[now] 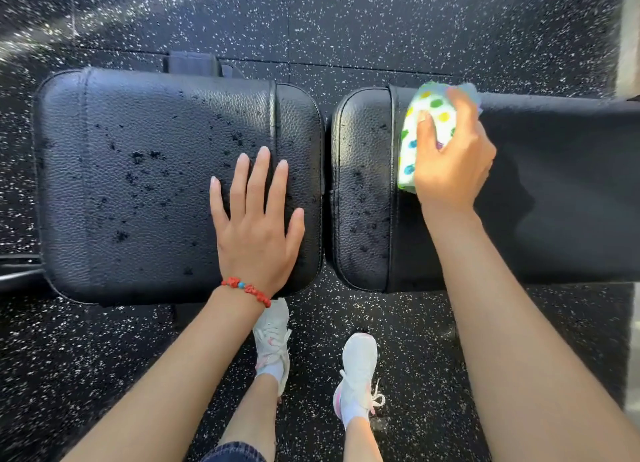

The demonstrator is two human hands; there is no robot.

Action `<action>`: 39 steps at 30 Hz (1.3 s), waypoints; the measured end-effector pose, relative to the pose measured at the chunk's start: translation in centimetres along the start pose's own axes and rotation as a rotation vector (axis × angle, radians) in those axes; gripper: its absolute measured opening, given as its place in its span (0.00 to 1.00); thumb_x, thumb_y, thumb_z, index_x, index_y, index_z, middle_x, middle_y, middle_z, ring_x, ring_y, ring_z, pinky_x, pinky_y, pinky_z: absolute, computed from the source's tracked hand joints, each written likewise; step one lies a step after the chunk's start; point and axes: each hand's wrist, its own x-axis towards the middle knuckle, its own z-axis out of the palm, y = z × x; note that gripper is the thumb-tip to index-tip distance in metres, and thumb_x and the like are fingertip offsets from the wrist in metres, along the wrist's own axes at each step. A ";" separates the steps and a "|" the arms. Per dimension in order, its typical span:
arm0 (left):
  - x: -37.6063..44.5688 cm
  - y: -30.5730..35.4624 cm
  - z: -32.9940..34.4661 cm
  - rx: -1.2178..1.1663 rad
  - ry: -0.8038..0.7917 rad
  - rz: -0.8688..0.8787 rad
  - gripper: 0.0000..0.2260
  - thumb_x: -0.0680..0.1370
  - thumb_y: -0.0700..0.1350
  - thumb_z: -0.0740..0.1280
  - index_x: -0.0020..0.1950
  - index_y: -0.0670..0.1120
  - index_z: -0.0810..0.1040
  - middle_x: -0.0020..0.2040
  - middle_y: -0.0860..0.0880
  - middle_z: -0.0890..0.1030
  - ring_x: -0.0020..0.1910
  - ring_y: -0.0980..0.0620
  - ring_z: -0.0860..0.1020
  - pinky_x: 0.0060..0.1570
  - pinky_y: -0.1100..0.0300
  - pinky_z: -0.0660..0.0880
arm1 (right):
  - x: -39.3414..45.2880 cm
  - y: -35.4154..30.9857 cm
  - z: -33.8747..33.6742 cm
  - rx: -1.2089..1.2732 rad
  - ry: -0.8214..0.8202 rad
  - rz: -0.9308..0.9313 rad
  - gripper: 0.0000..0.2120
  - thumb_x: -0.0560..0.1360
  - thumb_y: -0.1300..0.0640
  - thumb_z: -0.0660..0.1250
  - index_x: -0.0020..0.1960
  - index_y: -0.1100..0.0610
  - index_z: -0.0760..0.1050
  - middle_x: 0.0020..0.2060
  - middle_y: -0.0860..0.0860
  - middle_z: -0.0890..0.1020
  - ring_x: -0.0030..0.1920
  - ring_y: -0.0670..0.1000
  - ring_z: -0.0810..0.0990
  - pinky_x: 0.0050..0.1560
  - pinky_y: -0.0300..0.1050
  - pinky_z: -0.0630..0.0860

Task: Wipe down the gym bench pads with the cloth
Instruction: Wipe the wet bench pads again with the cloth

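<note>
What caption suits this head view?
Right hand wipes the long pad with a dotted cloth.

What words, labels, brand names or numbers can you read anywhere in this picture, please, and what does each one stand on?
None: no readable text shows in this view.
The cloth in the right hand carries only coloured dots, no lettering.
The seat pad under the left hand and the back pad are plain black, with dark crumbs but no label.
The shoes show no logo that can be made out.
The bracelet has beads only.
</note>
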 end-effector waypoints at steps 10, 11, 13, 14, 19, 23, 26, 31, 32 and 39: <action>0.0 -0.2 -0.3 -0.029 -0.027 0.006 0.23 0.78 0.50 0.58 0.72 0.44 0.66 0.72 0.42 0.66 0.72 0.43 0.61 0.70 0.39 0.53 | -2.4 -4.1 2.2 -0.109 -0.098 -0.118 0.19 0.77 0.51 0.61 0.67 0.53 0.70 0.51 0.58 0.79 0.48 0.59 0.77 0.42 0.47 0.71; 0.0 -0.2 -0.3 -0.035 -0.030 0.006 0.23 0.78 0.50 0.58 0.72 0.44 0.66 0.72 0.42 0.66 0.72 0.43 0.61 0.70 0.40 0.53 | -3.4 -3.7 2.1 -0.120 -0.073 -0.134 0.18 0.76 0.52 0.63 0.65 0.54 0.72 0.48 0.59 0.80 0.45 0.59 0.79 0.39 0.46 0.72; 0.0 -0.2 -0.4 -0.044 -0.033 0.010 0.23 0.77 0.50 0.58 0.71 0.43 0.67 0.72 0.42 0.66 0.72 0.43 0.61 0.70 0.39 0.53 | -5.6 -2.5 1.8 -0.134 -0.019 -0.183 0.17 0.74 0.53 0.65 0.61 0.57 0.75 0.43 0.59 0.80 0.40 0.59 0.80 0.33 0.44 0.74; 0.0 -0.2 -0.4 -0.047 -0.036 0.013 0.23 0.77 0.50 0.58 0.71 0.43 0.67 0.72 0.42 0.66 0.72 0.42 0.61 0.70 0.39 0.53 | -6.7 -1.9 1.5 -0.137 -0.002 -0.203 0.17 0.74 0.52 0.64 0.60 0.58 0.76 0.41 0.58 0.80 0.38 0.58 0.80 0.31 0.44 0.75; 0.0 -0.3 -0.6 -0.085 -0.031 0.027 0.22 0.77 0.49 0.58 0.70 0.42 0.68 0.72 0.41 0.67 0.71 0.42 0.61 0.69 0.40 0.51 | -10.9 0.2 0.3 -0.129 -0.009 -0.240 0.16 0.75 0.51 0.63 0.59 0.58 0.76 0.38 0.57 0.79 0.35 0.57 0.79 0.31 0.45 0.75; -0.2 -0.8 -1.1 -0.140 -0.056 0.070 0.22 0.77 0.49 0.57 0.69 0.41 0.69 0.71 0.39 0.66 0.71 0.42 0.59 0.70 0.41 0.51 | -9.1 0.0 0.7 -0.142 -0.016 -0.298 0.16 0.74 0.50 0.64 0.56 0.59 0.78 0.36 0.58 0.79 0.34 0.57 0.79 0.31 0.45 0.73; -0.9 -1.7 -1.4 -0.090 -0.061 0.070 0.22 0.78 0.49 0.57 0.70 0.41 0.68 0.72 0.40 0.66 0.71 0.42 0.59 0.69 0.40 0.53 | -5.7 -1.4 1.8 -0.147 0.010 -0.235 0.17 0.72 0.51 0.63 0.56 0.59 0.78 0.37 0.59 0.80 0.34 0.59 0.79 0.28 0.43 0.72; -2.3 -2.5 -1.5 -0.002 -0.047 0.052 0.23 0.78 0.49 0.57 0.71 0.42 0.67 0.72 0.41 0.66 0.71 0.41 0.62 0.69 0.39 0.54 | -4.3 -2.3 2.2 -0.113 0.009 -0.154 0.18 0.74 0.51 0.63 0.62 0.56 0.75 0.44 0.59 0.80 0.42 0.60 0.79 0.35 0.46 0.74; -2.4 -2.5 -1.4 0.006 -0.048 0.058 0.23 0.78 0.49 0.57 0.71 0.42 0.66 0.72 0.41 0.66 0.71 0.41 0.62 0.69 0.39 0.54 | -5.0 -1.9 2.0 -0.096 0.008 -0.166 0.18 0.75 0.51 0.62 0.63 0.56 0.74 0.45 0.59 0.80 0.43 0.60 0.79 0.35 0.46 0.74; -2.8 -2.4 -2.1 0.023 -0.082 0.009 0.23 0.78 0.50 0.56 0.71 0.42 0.67 0.72 0.41 0.66 0.71 0.41 0.63 0.68 0.38 0.55 | -13.1 1.9 -0.2 -0.136 0.011 -0.288 0.16 0.75 0.50 0.62 0.61 0.53 0.71 0.34 0.56 0.77 0.31 0.56 0.77 0.27 0.44 0.74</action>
